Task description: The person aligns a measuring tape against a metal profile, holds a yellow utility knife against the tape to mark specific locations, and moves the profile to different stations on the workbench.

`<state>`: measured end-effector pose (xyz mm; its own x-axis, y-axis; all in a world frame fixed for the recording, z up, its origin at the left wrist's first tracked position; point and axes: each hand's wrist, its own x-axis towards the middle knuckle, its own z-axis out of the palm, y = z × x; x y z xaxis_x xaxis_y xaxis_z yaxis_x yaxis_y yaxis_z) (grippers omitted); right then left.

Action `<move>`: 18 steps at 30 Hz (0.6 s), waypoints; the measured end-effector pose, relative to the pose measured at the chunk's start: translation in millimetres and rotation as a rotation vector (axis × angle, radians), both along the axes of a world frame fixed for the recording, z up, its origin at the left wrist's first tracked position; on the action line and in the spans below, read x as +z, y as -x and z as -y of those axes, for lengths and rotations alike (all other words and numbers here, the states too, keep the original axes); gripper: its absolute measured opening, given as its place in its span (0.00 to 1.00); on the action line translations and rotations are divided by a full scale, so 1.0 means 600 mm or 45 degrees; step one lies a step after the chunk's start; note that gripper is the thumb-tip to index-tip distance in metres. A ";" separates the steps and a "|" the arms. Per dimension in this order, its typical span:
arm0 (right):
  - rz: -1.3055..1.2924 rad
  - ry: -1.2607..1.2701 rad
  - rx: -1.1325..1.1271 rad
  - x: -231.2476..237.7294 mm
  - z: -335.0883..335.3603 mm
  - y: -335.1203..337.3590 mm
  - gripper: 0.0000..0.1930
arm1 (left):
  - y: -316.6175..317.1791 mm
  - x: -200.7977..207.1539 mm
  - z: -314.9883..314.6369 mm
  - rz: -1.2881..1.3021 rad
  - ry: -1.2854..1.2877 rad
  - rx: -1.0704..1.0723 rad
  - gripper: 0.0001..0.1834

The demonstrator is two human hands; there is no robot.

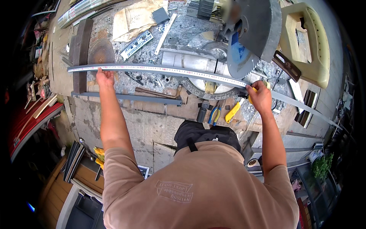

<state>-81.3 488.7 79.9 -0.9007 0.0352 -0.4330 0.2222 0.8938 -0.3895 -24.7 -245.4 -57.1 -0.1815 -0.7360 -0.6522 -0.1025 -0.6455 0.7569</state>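
A long grey metal strip (301,104) spans the bench from left to far right, passing in front of the saw. Along it lies a stretched white tape measure blade (164,70). Near its left end, my left hand (106,78) pinches the blade and strip, thumb on top and fingers curled beneath. My right hand (261,98) is closed around the yellow tape measure case (268,85), mostly hidden by the fingers, at the strip just right of the saw blade (244,63). The toothed saw blade stands above and behind the strip.
A cream saw handle (322,49) stands at the right. Along the front edge lie a hammer (158,92), pliers (215,114) and a yellow utility knife (233,112). A dark metal block (81,49) and a round rusty disc (101,51) are at the left. Metal chips cover the bench.
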 end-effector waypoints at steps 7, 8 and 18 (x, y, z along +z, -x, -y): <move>0.007 -0.133 0.046 -0.009 -0.015 0.005 0.20 | 0.055 -0.009 0.043 -0.055 -0.067 -0.064 0.19; 0.005 -0.190 0.077 -0.008 -0.014 0.007 0.20 | 0.060 -0.015 0.038 -0.052 -0.075 -0.071 0.19; -0.010 -0.198 0.172 -0.011 0.006 0.032 0.17 | 0.058 -0.030 0.048 -0.060 -0.117 -0.017 0.24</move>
